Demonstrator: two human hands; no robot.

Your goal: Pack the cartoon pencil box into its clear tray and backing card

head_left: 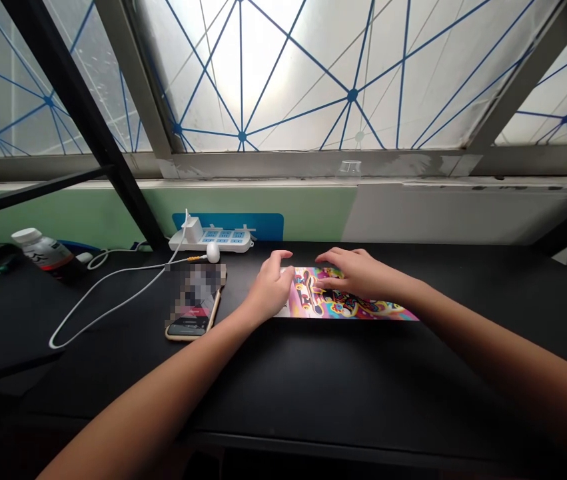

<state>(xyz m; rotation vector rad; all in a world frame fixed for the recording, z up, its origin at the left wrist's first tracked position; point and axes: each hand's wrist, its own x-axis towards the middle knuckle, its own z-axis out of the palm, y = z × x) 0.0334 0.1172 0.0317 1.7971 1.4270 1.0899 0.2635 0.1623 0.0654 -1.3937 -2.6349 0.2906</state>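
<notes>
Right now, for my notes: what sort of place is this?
Probably an indoor work desk beside a window: a black flat desktop, a white multi-socket power strip with a charger plugged in, and a frosted window crossed by blue lines.

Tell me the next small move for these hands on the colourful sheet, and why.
Probably press the left end of the colourful printed sheet down with the left hand. That hand is at that end, while the right hand lies on top of the sheet, and the phone sits close by on the left.

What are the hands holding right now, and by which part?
No clear grip: the right hand rests on the flat colourful printed sheet; the left hand touches its left edge.
</notes>
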